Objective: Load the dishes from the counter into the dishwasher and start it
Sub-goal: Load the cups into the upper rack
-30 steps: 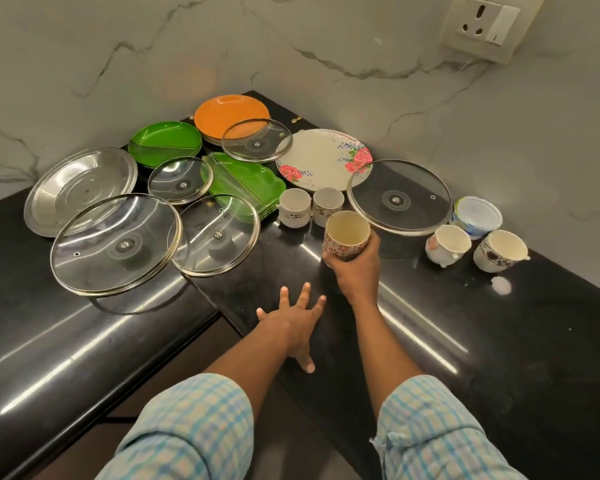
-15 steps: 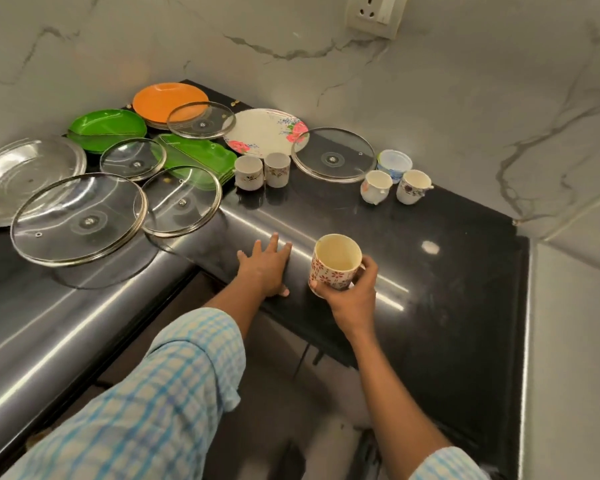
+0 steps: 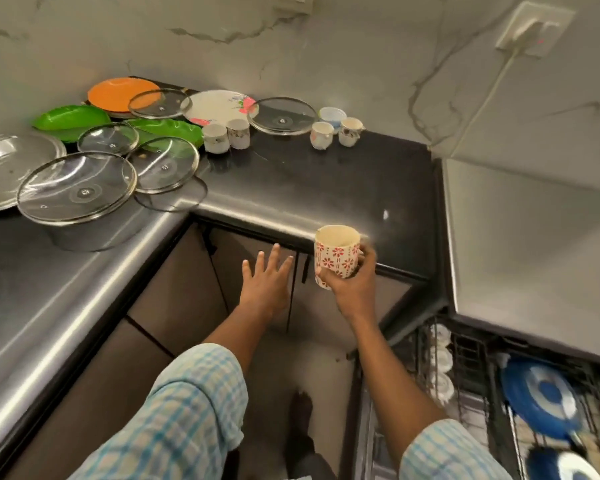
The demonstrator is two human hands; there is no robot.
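Floral cup — upright, held in the air at the counter edge by the right hand, fingers curled round its side. Left hand — fingers straight, spread, holding nothing. Dishwasher rack: lower right, holding blue plates.

Warm indoor light, moderately bright; source probably overhead, out of frame. Long glare streaks along black counter edge. Specular glints on glass lids. Cabinet fronts below in shadow. Motion blur on mug and right hand. Dishwasher rack and blue plates soft, smeared. Wide-angle bending toward frame edges.
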